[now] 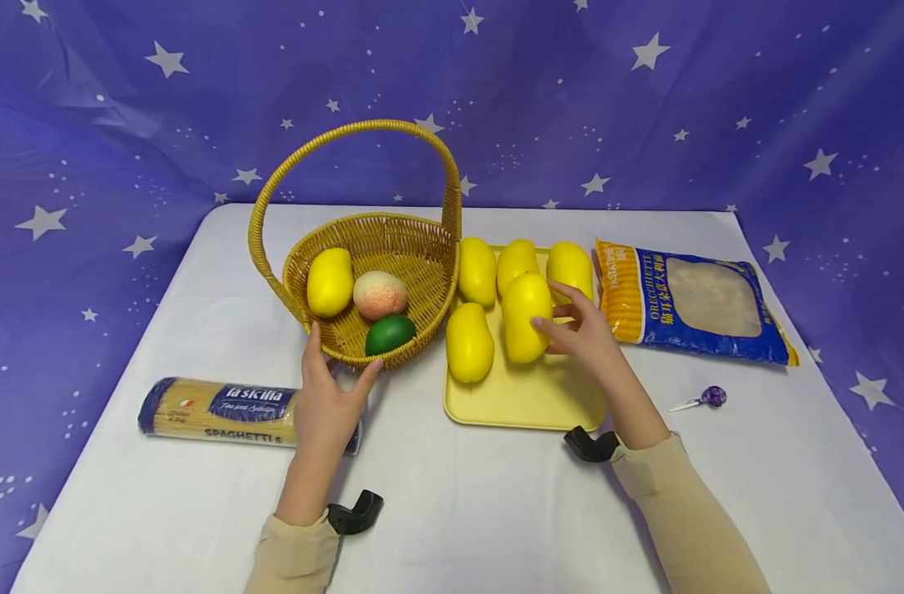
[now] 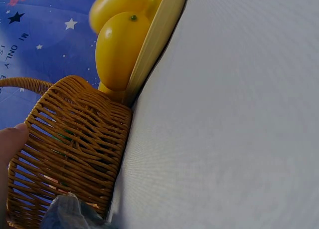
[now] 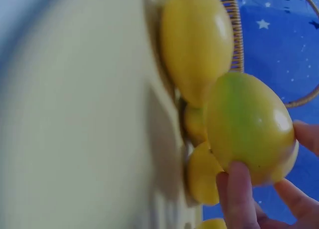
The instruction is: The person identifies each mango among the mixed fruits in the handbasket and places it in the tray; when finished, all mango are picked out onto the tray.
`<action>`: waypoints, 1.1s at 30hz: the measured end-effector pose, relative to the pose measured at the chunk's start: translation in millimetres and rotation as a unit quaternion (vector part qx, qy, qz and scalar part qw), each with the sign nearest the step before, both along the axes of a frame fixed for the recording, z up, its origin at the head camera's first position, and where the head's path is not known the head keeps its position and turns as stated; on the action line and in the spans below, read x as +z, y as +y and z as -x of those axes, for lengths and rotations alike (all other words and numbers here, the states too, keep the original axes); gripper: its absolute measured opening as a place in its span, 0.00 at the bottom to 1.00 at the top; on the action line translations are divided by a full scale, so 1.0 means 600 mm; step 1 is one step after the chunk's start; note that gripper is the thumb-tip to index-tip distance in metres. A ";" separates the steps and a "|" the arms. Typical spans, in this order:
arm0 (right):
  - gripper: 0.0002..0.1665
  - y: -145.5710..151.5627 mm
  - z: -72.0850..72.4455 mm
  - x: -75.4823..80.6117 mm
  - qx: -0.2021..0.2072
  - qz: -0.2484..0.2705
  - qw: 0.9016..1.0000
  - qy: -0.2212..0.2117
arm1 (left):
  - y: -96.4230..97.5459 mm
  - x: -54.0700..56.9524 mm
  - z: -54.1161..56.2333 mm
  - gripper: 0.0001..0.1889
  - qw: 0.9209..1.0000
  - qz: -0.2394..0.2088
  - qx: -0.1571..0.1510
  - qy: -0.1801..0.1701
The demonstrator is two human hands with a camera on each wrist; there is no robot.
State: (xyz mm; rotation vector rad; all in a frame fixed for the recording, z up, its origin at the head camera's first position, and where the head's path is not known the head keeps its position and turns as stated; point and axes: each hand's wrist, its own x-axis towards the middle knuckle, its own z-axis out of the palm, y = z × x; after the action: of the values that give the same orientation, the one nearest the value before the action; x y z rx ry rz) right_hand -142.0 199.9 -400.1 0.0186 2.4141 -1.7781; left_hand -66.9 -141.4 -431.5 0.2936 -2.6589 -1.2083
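Observation:
My right hand (image 1: 587, 334) grips a yellow mango (image 1: 526, 318) between thumb and fingers, raised over the yellow tray (image 1: 526, 408). The right wrist view shows green on one side of that mango (image 3: 249, 129), with fingertips pressed against it. Several more yellow mangoes (image 1: 470, 342) lie on the tray. My left hand (image 1: 329, 404) touches the front rim of the wicker basket (image 1: 415, 247), its thumb and index finger spread along it. A yellow mango (image 1: 330, 282), a peach (image 1: 380, 295) and a smooth green fruit (image 1: 390, 335) lie inside the basket.
A spaghetti pack (image 1: 222, 412) lies at the left, partly behind my left hand. Right of the tray is a blue and orange orecchiette bag (image 1: 708, 301), with a purple lollipop (image 1: 712, 397) in front. The basket's tall handle (image 1: 355, 128) arches upward.

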 end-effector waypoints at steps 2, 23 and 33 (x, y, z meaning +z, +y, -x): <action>0.42 0.004 -0.005 -0.010 0.007 -0.008 1.000 -0.023 | 0.000 -0.001 0.000 0.54 1.000 0.000 0.000 0.002; 0.41 -0.016 -0.018 -0.047 0.002 -0.035 0.998 -0.058 | 0.002 0.001 0.000 0.55 1.000 0.008 -0.001 0.001; 0.43 -0.017 -0.016 -0.044 0.012 -0.050 0.997 -0.063 | 0.001 -0.001 0.001 0.54 1.000 0.010 0.002 0.009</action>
State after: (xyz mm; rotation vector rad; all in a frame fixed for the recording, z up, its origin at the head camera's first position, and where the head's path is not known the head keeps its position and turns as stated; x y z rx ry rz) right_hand -132.2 189.5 -426.2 0.1076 2.4002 -1.5934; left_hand -67.7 -141.0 -432.4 0.2824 -2.6520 -1.1759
